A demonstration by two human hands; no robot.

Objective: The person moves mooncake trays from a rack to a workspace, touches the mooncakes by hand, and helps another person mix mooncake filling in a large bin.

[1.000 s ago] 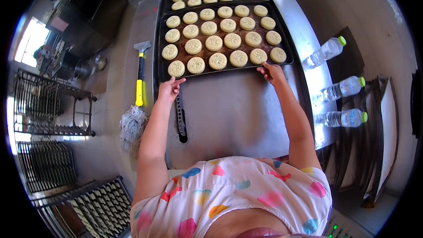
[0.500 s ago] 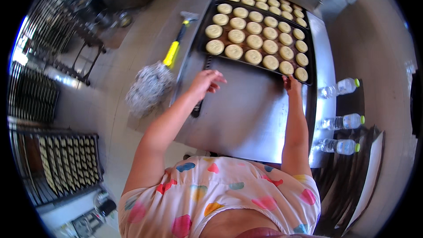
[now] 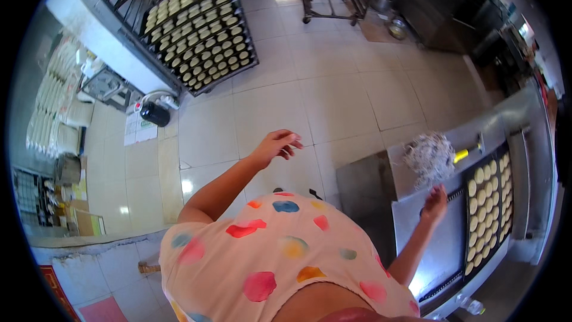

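Observation:
My left hand hangs in the air over the tiled floor, fingers loosely bent and apart, holding nothing. On the right side, my right hand is above the near part of the metal worktable, its fingers partly extended, with nothing visible in them. Close beyond it lies a shaggy grey heap of strands. A yellow-handled tool extends from the heap. Farther right on the table, a dark baking tray carries rows of round pale pastries; more stand behind it.
A tall rack full of pastry trays stands ahead to the left. An empty wheeled rack is at the far side. A black canister sits on the floor at left. A plastic bottle lies beside the table.
My view has swung left, away from the table, and my body has turned. My right hand has left the tray's edge. My left hand is now over the floor instead of the table.

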